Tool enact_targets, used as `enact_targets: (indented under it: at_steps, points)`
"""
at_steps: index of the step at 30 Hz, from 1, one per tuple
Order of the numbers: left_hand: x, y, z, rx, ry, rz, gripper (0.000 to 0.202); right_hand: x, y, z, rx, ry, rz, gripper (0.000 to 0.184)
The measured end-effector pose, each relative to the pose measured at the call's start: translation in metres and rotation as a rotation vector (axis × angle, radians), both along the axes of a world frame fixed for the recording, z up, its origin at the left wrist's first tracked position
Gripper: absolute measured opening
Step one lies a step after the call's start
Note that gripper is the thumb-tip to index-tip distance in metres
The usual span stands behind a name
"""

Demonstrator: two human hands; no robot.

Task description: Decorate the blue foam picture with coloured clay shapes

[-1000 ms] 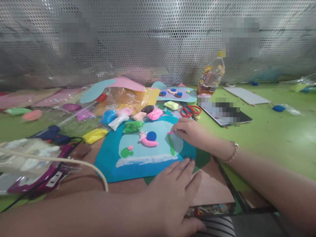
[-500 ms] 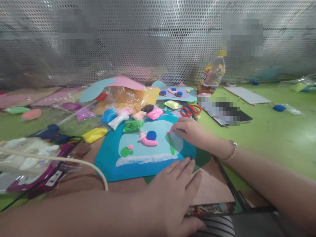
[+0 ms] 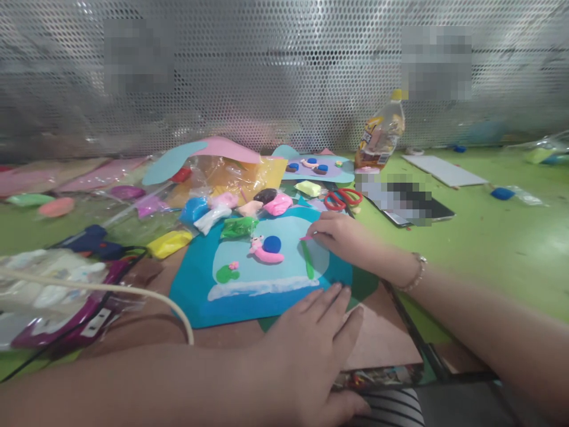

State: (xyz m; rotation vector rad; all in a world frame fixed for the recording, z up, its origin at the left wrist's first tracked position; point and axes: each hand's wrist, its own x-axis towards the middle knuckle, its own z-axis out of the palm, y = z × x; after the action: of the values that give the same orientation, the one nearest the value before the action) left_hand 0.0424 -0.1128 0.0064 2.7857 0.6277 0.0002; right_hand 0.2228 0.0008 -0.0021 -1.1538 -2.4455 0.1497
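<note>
My left hand lies flat with fingers spread, its fingertips on the near right edge of the blue paper. My right hand is closed in a pinch over the right part of that sheet. A thin pink pointed tool pokes out from its fingers, its tip by the top of a green clay stem. Left of the stem sits a pink clay snail with a blue shell. A green clay patch with a small pink flower and a white clay strip are lower down.
Bagged clay in several colours, such as a green pack and a yellow one, surrounds the sheet. Red-handled scissors, a phone-like device and a bottle stand beyond. A pale cable and glue gun lie left.
Almost nothing differs. Both hands keep their places, and the view shifts only very slightly.
</note>
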Motion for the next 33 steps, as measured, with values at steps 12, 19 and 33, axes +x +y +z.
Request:
enact_targets:
  at_steps: [12, 19, 33]
  points:
    - [0.0007, 0.0002, -0.0045, 0.029, 0.005, -0.005, 0.082, 0.0009, 0.0020, -0.0021, 0.010, -0.015, 0.003, 0.022]
    - [0.0003, 0.0004, 0.0021, 0.005, 0.015, -0.010, 0.080, 0.0007, 0.0010, -0.0012, 0.005, -0.034, 0.011, 0.022]
    - [-0.0004, 0.0002, -0.0001, 0.005, -0.006, -0.001, 0.079, 0.0015, 0.0014, 0.0009, 0.009, 0.013, 0.006, 0.021]
